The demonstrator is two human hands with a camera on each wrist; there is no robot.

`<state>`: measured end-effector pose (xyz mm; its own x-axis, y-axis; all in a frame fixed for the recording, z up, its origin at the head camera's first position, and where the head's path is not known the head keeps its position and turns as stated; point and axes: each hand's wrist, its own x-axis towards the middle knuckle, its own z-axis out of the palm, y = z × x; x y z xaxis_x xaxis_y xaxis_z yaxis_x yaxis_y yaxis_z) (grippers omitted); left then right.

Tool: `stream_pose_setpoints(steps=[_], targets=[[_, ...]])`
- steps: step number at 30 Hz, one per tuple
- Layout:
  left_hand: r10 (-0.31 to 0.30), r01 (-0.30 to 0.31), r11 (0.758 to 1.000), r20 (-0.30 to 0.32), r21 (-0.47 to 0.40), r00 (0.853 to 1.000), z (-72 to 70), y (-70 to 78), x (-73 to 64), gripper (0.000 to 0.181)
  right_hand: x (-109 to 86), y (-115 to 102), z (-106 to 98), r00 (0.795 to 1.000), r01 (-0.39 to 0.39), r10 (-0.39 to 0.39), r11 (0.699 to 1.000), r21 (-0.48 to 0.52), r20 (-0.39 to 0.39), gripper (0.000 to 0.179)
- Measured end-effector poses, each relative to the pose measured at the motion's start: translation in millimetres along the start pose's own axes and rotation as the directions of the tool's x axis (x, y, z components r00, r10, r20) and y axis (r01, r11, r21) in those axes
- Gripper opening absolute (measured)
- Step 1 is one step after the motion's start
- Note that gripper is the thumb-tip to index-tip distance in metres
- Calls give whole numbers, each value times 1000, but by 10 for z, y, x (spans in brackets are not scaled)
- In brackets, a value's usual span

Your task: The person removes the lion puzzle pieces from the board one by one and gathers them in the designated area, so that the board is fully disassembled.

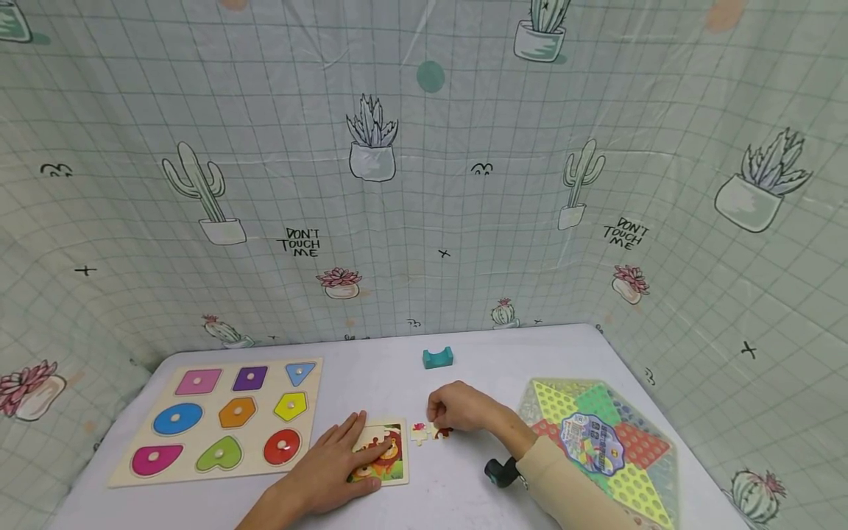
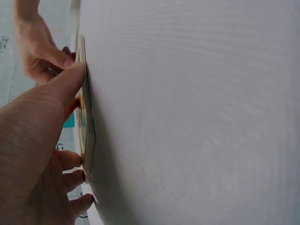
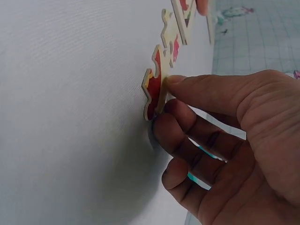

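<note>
My left hand (image 1: 327,475) lies with fingers spread across a small wooden jigsaw board (image 1: 396,472) with a lion picture. In the left wrist view its thumb (image 2: 70,82) touches one edge of the board, with other fingertips near the far edge. Just right of the board, my right hand (image 1: 461,407) pinches a puzzle piece (image 3: 153,89) at its edge between thumb and fingertips, low over the table. This piece is red-brown and cream. Another puzzle piece (image 1: 419,433), cream with a pink mark, lies between it and the board.
A shape board (image 1: 225,467) with colored knobbed pieces lies left. At right is a hexagonal Chinese checkers board (image 1: 645,449), partly behind the right sleeve (image 1: 563,486). A teal block (image 1: 438,359) stands toward the back, and a black object (image 1: 501,472) sits by the right forearm.
</note>
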<state>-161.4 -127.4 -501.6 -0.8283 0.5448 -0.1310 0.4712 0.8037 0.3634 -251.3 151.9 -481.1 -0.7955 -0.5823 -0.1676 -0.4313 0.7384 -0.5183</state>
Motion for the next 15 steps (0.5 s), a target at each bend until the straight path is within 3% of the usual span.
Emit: stream_pose_setpoints(steps=[10,15], targets=[[26,-26,1000,35,14,999,16,65,-15,57,146,-175,42,997,82,-81,995,62,-21,9],[3,-4,1000,52,16,999,37,62,-9,56,216,-329,108,991,130,-131,991,16,13,10]])
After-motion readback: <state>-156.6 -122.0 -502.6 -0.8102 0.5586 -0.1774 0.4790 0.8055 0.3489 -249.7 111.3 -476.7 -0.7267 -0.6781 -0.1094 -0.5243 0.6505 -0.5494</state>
